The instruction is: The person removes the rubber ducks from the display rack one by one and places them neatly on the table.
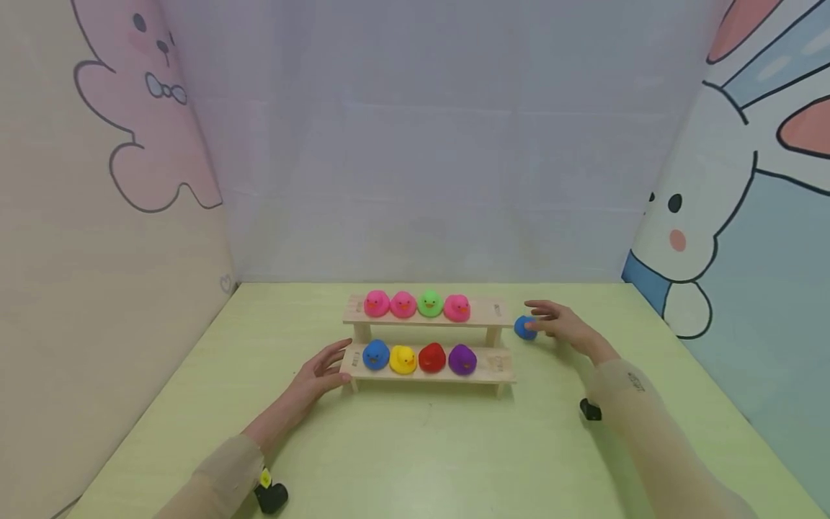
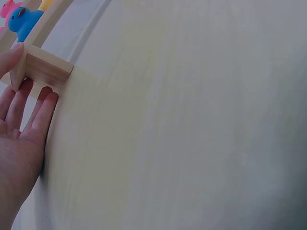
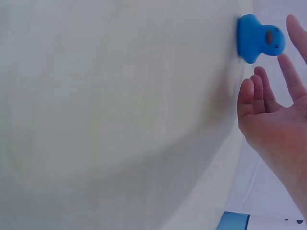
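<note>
My left hand holds the left end of the lower step of a two-tier wooden rack, thumb at the front corner and fingers at the back. On that lower step sit a blue duck, a yellow duck, a red duck and a purple duck. Right of the rack, another blue duck stands upright on the table. Close beside it, my right hand is spread, thumb and forefinger apart near the duck's head in the right wrist view.
Three pink ducks, one of them at the left end, and a green duck line the upper step. The pale table ends at a plain back wall. Side walls bear cartoon animals, a rabbit on the right.
</note>
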`<state>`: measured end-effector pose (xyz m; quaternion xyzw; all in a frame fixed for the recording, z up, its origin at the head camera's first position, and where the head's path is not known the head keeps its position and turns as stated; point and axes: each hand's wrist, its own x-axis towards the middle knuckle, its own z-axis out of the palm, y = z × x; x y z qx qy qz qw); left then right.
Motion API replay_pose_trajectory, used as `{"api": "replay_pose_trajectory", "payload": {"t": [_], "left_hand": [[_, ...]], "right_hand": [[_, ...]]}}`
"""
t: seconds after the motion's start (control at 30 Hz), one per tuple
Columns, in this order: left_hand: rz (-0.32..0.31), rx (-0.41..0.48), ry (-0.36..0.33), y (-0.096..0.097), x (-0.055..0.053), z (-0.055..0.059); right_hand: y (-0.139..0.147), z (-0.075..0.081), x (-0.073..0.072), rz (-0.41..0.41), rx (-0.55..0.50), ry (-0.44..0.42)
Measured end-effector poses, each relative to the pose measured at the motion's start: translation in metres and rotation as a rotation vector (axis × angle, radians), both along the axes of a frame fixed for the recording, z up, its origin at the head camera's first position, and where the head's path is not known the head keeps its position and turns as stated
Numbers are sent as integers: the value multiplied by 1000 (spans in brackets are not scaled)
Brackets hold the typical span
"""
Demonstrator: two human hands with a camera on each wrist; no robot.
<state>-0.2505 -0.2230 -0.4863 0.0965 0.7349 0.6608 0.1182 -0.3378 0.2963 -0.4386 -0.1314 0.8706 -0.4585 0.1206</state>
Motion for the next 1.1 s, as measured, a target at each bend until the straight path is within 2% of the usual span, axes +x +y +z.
{"api": "replay_pose_trajectory", "payload": {"t": [0.3, 0.63, 0.9, 1.1], "left_hand": [[2, 13, 7, -1, 0, -1], [-10, 5, 10, -1, 1, -1], [-19, 26, 9, -1, 1, 1], [-7, 14, -3, -1, 1, 1]], "right_hand": [[-15, 38, -12, -14, -17, 63], [-37, 69, -19, -26, -48, 152], [-60, 87, -12, -13, -76, 224], [-78, 89, -4, 15, -139, 293]]}}
